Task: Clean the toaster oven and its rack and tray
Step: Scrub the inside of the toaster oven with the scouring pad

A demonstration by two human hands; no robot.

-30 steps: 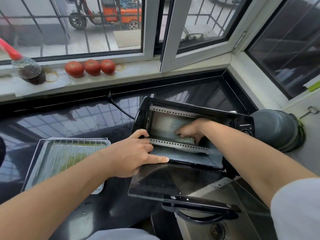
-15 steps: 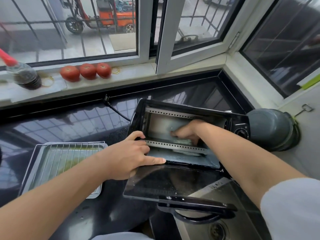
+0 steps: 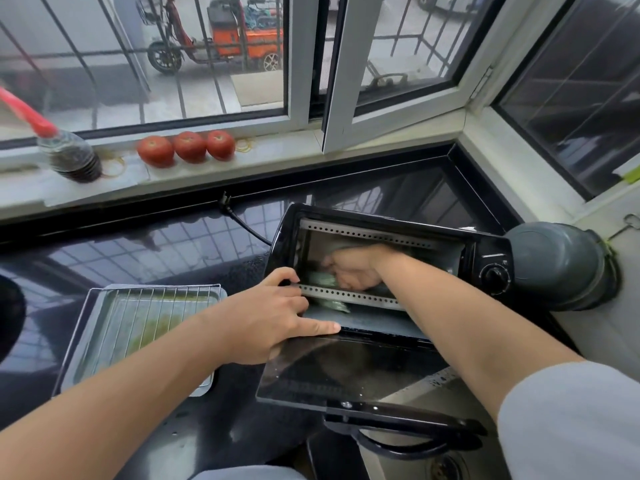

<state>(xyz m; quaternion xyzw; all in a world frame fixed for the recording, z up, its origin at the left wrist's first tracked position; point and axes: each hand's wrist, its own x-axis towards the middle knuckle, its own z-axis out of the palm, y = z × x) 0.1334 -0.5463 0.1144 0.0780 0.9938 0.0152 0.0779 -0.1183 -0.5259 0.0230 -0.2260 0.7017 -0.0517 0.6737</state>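
A black toaster oven (image 3: pixel 485 251) lies tipped on its back on the dark counter, its glass door (image 3: pixel 346 372) swung open toward me. My right hand (image 3: pixel 353 270) is inside the cavity, gripping a green scouring pad (image 3: pixel 325 280) against the inner wall. My left hand (image 3: pixel 273 313) rests on the oven's left front frame, thumb hooked over the edge and index finger straight along the door hinge. To the left, the wire rack (image 3: pixel 152 306) lies on the metal tray (image 3: pixel 207 386), which has greenish residue.
Three tomatoes (image 3: pixel 188 147) and a dark bottle (image 3: pixel 71 155) stand on the windowsill. The oven's cord and plug (image 3: pixel 227 202) trail across the counter. A grey pot (image 3: pixel 561 265) lies against the right wall. The sink (image 3: pixel 446 465) is below the oven door.
My right hand with the scouring pad has slid left and back inside the cavity. My left hand keeps its place on the oven frame.
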